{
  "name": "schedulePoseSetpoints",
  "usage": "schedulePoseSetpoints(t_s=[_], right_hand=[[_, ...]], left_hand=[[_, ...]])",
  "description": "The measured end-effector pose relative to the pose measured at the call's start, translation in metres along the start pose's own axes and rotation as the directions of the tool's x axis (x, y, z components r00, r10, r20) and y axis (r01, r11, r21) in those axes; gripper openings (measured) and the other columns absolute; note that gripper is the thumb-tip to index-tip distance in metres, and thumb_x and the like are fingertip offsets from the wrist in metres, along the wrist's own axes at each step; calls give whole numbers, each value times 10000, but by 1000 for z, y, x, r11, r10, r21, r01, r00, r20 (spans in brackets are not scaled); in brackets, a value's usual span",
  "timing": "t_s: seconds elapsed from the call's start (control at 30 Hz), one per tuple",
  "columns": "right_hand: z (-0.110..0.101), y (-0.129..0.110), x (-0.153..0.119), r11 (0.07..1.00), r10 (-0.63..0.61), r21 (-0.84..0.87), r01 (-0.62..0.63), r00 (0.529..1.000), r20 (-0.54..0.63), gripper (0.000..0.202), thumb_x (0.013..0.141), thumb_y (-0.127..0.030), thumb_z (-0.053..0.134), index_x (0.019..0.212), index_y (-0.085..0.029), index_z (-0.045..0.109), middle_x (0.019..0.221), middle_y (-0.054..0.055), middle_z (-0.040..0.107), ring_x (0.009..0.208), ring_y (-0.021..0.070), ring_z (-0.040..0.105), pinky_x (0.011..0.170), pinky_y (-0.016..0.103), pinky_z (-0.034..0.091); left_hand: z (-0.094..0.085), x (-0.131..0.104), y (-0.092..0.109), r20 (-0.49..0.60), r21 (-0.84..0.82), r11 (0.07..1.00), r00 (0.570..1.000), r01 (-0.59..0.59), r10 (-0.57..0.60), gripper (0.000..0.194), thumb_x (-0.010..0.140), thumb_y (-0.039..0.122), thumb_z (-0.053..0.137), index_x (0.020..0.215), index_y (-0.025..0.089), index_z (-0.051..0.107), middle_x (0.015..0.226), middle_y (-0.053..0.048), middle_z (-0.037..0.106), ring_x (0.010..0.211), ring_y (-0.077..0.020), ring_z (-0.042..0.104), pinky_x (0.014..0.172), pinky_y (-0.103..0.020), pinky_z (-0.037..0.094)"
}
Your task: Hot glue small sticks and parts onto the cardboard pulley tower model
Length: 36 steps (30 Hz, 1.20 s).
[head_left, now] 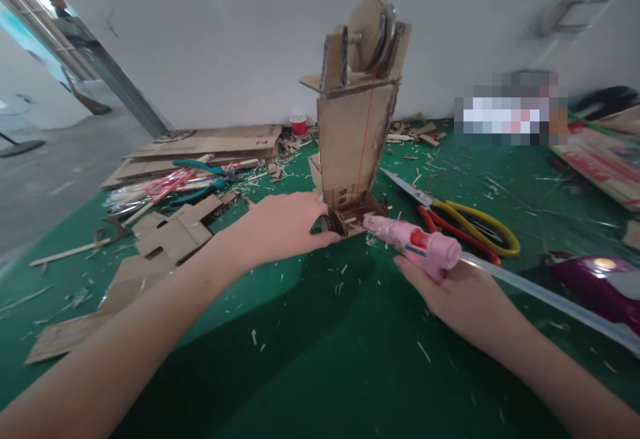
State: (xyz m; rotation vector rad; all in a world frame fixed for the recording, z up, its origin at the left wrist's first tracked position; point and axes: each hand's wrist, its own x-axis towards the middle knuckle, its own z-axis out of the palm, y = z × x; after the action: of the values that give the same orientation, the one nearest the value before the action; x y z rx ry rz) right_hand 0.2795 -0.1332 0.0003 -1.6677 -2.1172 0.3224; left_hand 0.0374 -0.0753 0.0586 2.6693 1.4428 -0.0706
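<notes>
A cardboard tower (353, 139) stands upright on the green table, with a cardboard pulley wheel (367, 32) between two posts at its top. A red string (369, 119) runs down its front. At the foot, my left hand (280, 225) is closed with thumb and fingers around a small round cardboard wheel (336, 220). My right hand (450, 292) grips a pink hot glue gun (415, 239), its nozzle close to the tower's base. From the gun's back sticks a long clear glue stick (540, 289). Whether the nozzle touches the base I cannot tell.
Scissors (465, 222) with red and yellow handles lie right of the tower, near a purple object (595, 285). On the left are cardboard pieces (175, 232), teal-handled pliers (200, 192), and stacked cardboard sheets (210, 142). A red cup (299, 125) stands behind. Scraps litter the table (320, 359).
</notes>
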Motion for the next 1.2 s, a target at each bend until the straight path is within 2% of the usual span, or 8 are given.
schedulePoseSetpoints(t_s=[0.2,0.37,0.63,0.8,0.93,1.1,1.2], right_hand=[[0,3,-1,998,-53,-36,52,998,-23,305,846,-431,472,667,-234,621,425,-15,420,379,140,406,423,289,293],[-2,1,0,994,-91,-59,90,996,-11,343,859,-411,403,709,-229,652,443,14,460,425,166,440,450,299,314],[1,0,-1,1000,15,-1,-15,1000,-21,289,843,-395,474,644,-231,605,451,5,492,422,156,476,432,283,335],[-2,-2,0,1000,-8,19,8,1000,-27,281,855,-400,466,683,-229,607,472,7,503,437,159,485,436,285,346],[-2,-2,0,998,-4,55,4,1000,10,337,861,-421,445,613,-233,572,435,-8,465,392,141,455,391,271,305],[0,0,0,1000,-5,21,5,1000,-24,333,850,-429,470,595,-239,569,402,-17,422,404,149,459,423,279,321],[-1,1,-1,1000,-3,10,3,1000,-12,344,845,-443,484,583,-238,570,422,-5,459,404,152,465,439,291,338]], left_hand=[[5,1,0,-67,94,996,998,7,-1,432,830,630,450,911,217,550,887,-33,607,753,-200,587,516,-287,357],[5,0,1,-66,107,994,998,7,0,415,830,620,461,892,213,512,886,-32,598,733,-196,580,512,-295,352],[7,1,1,-70,127,992,998,15,-7,428,815,631,484,897,211,485,907,-31,598,757,-198,589,513,-287,346],[8,2,4,-62,159,987,998,22,-13,432,812,609,511,939,201,453,914,-39,595,690,-188,578,466,-281,314],[8,1,5,-54,172,985,998,30,-21,440,812,606,517,963,199,447,925,-47,592,696,-194,585,474,-287,330],[9,0,5,-48,171,985,999,33,-25,436,817,602,511,973,199,449,927,-50,589,697,-197,589,476,-290,331],[9,0,5,-50,165,986,998,34,-26,436,820,602,506,985,202,448,952,-52,598,705,-201,591,489,-292,330]])
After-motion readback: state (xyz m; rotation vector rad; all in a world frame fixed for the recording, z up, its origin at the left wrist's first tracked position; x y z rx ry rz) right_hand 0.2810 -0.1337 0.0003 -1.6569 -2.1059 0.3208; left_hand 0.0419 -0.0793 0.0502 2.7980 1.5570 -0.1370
